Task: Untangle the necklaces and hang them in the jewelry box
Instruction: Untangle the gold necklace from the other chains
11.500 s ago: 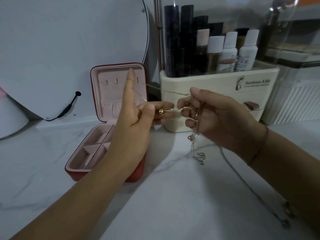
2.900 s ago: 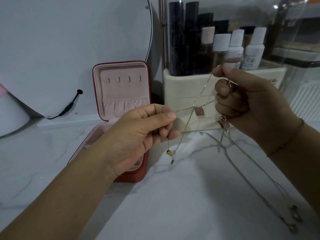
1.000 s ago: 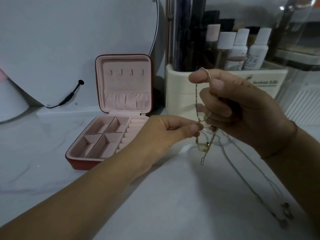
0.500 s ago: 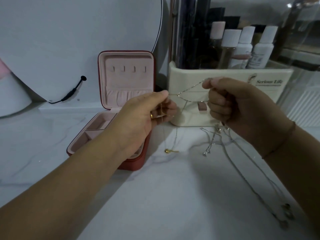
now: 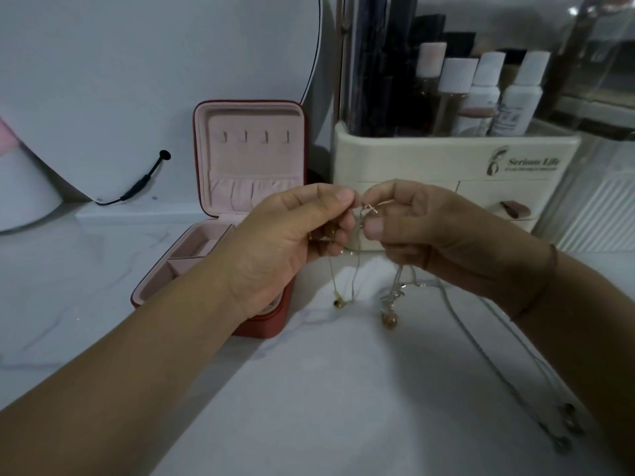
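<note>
While the necklaces (image 5: 365, 214) are knotted together between my fingertips, they hang above the middle of the counter (image 5: 309, 389), well short of the box (image 5: 252, 159). My left hand (image 5: 292, 242) pinches the tangle with thumb and forefinger. My right hand (image 5: 429, 235) pinches it from the other side, and the two sets of fingertips almost touch. Below them a gold end (image 5: 338, 301) and a bead pendant (image 5: 390, 319) dangle just over the counter. A silver chain (image 5: 462, 317) trails toward the counter's front right corner.

Pulling is my main worry. If I draw my hands apart before the knot is loosened, I judge the fine links will cinch tighter or snap. The trailing chain runs beside my right forearm, so a lift of that arm could drag it and slide its ends off the front right edge. The dangling pendants could swing and wrap round another strand. Dim light makes the strands hard to tell apart, so I may tug the wrong one.

The box stands open toward the back edge, left of my hands, its four hooks (image 5: 254, 136) bare. My left forearm reaches over its tray, and a careless sweep could knock it.
</note>
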A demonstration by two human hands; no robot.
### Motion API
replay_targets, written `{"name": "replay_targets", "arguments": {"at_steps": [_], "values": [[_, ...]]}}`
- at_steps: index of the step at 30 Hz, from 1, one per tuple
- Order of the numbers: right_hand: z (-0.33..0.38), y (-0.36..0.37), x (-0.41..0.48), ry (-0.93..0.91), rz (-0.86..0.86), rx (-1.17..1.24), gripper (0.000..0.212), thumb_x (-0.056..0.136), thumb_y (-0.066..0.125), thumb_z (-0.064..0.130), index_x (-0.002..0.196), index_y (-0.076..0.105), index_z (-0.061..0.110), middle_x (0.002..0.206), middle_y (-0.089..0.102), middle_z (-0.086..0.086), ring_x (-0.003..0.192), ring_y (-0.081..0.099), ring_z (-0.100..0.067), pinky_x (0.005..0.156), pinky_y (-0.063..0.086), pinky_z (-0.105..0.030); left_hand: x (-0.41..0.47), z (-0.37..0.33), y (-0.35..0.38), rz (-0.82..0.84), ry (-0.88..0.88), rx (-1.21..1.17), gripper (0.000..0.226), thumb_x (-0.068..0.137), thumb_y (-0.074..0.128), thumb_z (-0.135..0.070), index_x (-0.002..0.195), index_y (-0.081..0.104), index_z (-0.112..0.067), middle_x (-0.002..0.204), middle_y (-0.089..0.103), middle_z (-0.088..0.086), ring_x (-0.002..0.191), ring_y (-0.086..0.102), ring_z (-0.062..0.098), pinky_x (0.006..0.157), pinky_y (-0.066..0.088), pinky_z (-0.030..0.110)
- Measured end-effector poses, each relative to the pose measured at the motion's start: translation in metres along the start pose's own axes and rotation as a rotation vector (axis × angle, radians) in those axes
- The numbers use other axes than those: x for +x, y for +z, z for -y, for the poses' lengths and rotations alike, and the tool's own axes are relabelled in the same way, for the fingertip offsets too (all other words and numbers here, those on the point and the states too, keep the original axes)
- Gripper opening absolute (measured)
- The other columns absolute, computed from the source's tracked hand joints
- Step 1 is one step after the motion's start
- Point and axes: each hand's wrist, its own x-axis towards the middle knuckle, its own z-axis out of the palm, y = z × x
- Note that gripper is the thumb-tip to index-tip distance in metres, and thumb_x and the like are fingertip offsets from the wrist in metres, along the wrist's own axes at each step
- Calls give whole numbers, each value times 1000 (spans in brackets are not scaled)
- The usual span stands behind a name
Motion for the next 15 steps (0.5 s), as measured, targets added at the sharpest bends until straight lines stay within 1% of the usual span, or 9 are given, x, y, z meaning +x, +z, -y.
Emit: {"name": "replay_targets", "arguments": {"at_steps": [1, 2, 4, 5, 7, 9, 13, 15], "values": [[0, 1, -1, 19, 25, -79, 32, 70, 73, 13, 100, 62, 11, 65, 46, -4, 50, 28, -9, 46, 25, -20, 0, 0, 0, 13, 3, 23, 14, 79, 59, -26, 77, 69, -16, 69, 60, -1, 62, 54, 7, 60, 46, 19], [0, 2, -2, 24, 38, -152, 33, 70, 75, 17, 101, 65, 13, 63, 45, -3, 49, 26, -10, 45, 22, -21, 0, 1, 0, 23, 3, 38, 14, 79, 59, -26, 75, 70, -17, 69, 60, -2, 62, 54, 7, 59, 46, 19], [0, 3, -3, 8, 10, -225, 27, 72, 78, 26, 93, 69, 12, 58, 38, -3, 48, 23, -10, 44, 20, -21, -1, 1, 0, 38, -11, 47, 15, 77, 60, -27, 73, 72, -19, 66, 60, -2, 60, 53, 6, 54, 44, 18], [1, 3, -2, -1, -26, -229, 25, 73, 75, 28, 89, 69, 10, 55, 35, -2, 47, 22, -10, 44, 19, -21, -1, 0, 1, 44, -24, 44, 15, 76, 60, -27, 72, 72, -18, 66, 60, -2, 59, 52, 7, 52, 43, 18], [1, 1, -2, -27, -78, -205, 21, 74, 71, 30, 82, 68, 10, 52, 31, 0, 48, 19, -11, 46, 16, -24, -1, 0, 2, 61, -56, 37, 16, 76, 60, -27, 74, 69, -14, 65, 60, -1, 57, 51, 8, 48, 41, 18], [1, -1, -2, -44, -90, -164, 18, 76, 74, 28, 80, 68, 11, 53, 29, 0, 49, 18, -12, 48, 15, -27, -3, -2, 1, 92, -88, 51, 17, 78, 57, -28, 76, 63, -12, 66, 61, 0, 55, 51, 9, 45, 41, 17], [5, -4, -3, -42, -57, -66, 17, 80, 64, 25, 81, 65, 8, 50, 30, 5, 45, 19, -7, 43, 18, -20, -5, -5, -1, 192, -174, 140, 25, 83, 52, -32, 70, 62, -12, 72, 67, 9, 58, 58, 15, 45, 46, 21], [7, -4, -5, -52, -29, -40, 19, 85, 62, 24, 83, 63, 5, 48, 36, 7, 43, 20, -6, 42, 17, -19, -6, -5, -2, 202, -208, 189, 31, 89, 47, -30, 73, 62, -8, 76, 68, 14, 62, 62, 18, 49, 50, 24]]}}
